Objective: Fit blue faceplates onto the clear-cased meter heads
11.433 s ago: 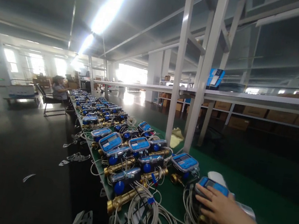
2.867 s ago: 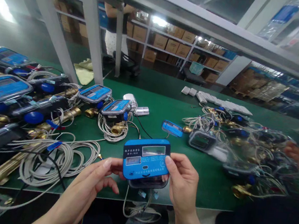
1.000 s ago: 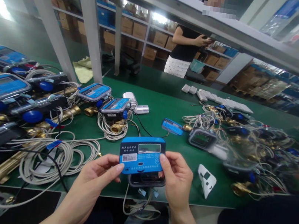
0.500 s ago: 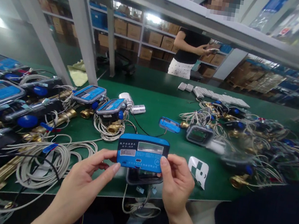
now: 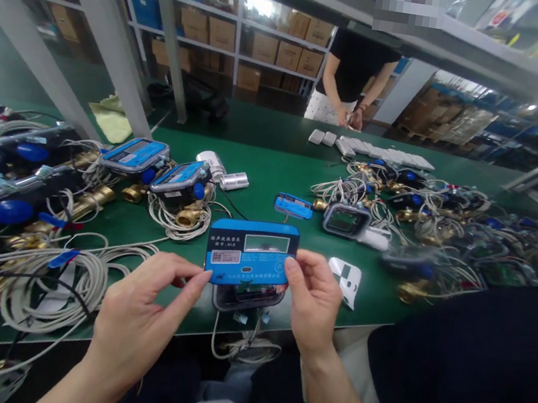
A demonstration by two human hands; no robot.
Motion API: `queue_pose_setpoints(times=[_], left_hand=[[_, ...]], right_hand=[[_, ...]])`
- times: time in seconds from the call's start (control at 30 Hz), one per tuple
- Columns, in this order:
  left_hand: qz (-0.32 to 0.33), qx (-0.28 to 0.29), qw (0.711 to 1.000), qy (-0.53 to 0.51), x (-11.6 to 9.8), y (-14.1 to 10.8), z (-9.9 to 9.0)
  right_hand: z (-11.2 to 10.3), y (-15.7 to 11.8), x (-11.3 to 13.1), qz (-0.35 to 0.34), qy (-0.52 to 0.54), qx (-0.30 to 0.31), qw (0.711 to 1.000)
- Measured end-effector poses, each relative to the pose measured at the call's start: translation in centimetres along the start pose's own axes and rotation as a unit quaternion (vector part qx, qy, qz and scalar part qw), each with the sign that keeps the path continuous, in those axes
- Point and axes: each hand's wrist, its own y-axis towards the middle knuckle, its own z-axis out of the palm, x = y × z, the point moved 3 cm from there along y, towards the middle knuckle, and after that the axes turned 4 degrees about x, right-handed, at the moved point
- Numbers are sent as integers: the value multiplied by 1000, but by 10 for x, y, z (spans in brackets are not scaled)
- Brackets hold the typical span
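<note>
A blue meter faceplate (image 5: 248, 272) with a display window and printed label is held up in front of me, its face toward me. My left hand (image 5: 146, 311) is closed, thumb and fingertips pinching its lower left corner. The thumb and bent fingers of my right hand (image 5: 314, 302) grip its right edge. Just below and behind the plate is an open meter housing (image 5: 247, 299) at the table's front edge, partly hidden, with a coiled grey cable (image 5: 247, 350) hanging beneath it.
Blue-faced meters (image 5: 135, 153) with brass fittings and a large cable coil (image 5: 53, 290) crowd the left. Another blue faceplate (image 5: 293, 205), an open housing (image 5: 347, 221) and a white patterned sheet (image 5: 345, 280) lie right of centre. Across the table stands a person (image 5: 357, 66).
My view has shifted, so the table's contents appear further left and higher. Both hands still hold the faceplate. The person opposite has lowered both hands to the table.
</note>
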Motion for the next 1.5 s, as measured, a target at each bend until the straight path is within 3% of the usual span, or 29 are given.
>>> queue_pose_setpoints(times=[0.17,0.27,0.33,0.4,0.57,0.77,0.93,1.03,1.2,1.5], left_hand=[[124,12,991,49,-10,-15,19],[99,25,993,53,-2,-27,33],[55,26,997,49,5,-33,40],[13,16,999,39,9,-36,44],[-61,5,998,-4,13,-38,48],[-173,88,981,-26,26,-40,52],[-199,91,974,-51,28,-39,50],[-190,90,977,-40,33,-40,50],[-119,53,991,-7,41,-43,52],[-24,42,996,70,37,-42,54]], right_hand=[[-12,-9,-11,119,61,10,991],[-27,-21,-22,191,107,-29,975],[-35,-28,-27,214,83,-21,973],[-41,-32,-30,202,17,3,979],[-47,-31,-28,51,-182,-7,982],[-38,-26,-42,153,-64,57,985],[-33,-23,-38,128,-88,56,986],[-31,-22,-37,115,-101,53,987],[-30,-22,-40,100,-122,52,986],[-31,-26,-47,87,-122,35,988]])
